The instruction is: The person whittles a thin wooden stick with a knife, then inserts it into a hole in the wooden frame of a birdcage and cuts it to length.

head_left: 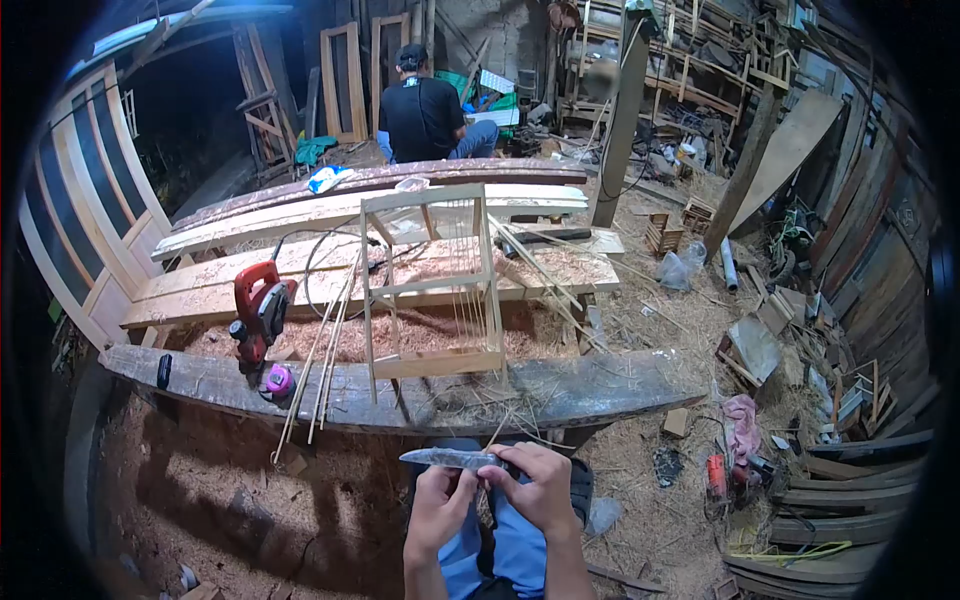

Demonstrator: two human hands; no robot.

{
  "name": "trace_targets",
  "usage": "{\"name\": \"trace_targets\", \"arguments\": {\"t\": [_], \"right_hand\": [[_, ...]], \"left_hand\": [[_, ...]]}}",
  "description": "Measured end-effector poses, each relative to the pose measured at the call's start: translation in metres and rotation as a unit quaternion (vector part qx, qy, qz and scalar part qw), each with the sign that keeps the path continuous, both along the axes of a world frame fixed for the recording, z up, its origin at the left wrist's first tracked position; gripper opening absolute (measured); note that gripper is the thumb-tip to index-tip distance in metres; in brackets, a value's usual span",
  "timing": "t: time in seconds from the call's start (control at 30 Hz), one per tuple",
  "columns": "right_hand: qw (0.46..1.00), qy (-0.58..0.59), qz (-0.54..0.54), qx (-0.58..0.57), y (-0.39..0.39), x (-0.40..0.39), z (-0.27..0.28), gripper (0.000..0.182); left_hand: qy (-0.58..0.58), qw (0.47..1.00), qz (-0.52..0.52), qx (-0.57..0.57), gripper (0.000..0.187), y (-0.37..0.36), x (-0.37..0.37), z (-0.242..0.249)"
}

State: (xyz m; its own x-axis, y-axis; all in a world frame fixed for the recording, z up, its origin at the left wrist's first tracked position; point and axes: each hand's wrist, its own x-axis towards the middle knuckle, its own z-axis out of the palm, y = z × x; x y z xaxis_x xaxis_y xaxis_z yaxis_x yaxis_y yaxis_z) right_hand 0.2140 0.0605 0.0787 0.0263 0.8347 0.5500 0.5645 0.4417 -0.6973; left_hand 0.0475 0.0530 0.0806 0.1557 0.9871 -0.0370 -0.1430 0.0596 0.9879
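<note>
My right hand (540,485) is closed around the handle end of a knife, its wide grey blade (445,458) pointing left above my lap. Just below the blade, my left hand (440,508) is closed in a pinch, its thumb and fingers close to the blade's lower edge. What it pinches is too small to make out. A thin pale strip (497,430) sticks up beside my right hand. In front of me, a small wooden frame (430,285) with thin upright sticks on its right side stands at the weathered plank (560,395).
On the plank are a red power planer (262,312), a pink tape measure (278,380), a black object (164,371) and long thin strips (325,355). Sawdust-covered boards (200,290) lie beyond. A person (420,110) sits facing away. A post (622,120) stands at right.
</note>
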Motion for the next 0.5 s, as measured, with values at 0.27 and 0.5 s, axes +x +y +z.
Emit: {"name": "trace_targets", "arguments": {"t": [0.27, 0.5], "right_hand": [[0.985, -0.022, -0.16, 0.051, 0.006, -0.001, 0.001, 0.028], [0.99, -0.033, -0.13, 0.043, -0.007, 0.0, 0.014, 0.032]], "left_hand": [[-0.046, 0.998, 0.027, 0.035, 0.013, 0.007, -0.02, 0.019], [-0.036, 0.997, 0.057, 0.026, 0.015, 0.012, -0.053, 0.01]]}}
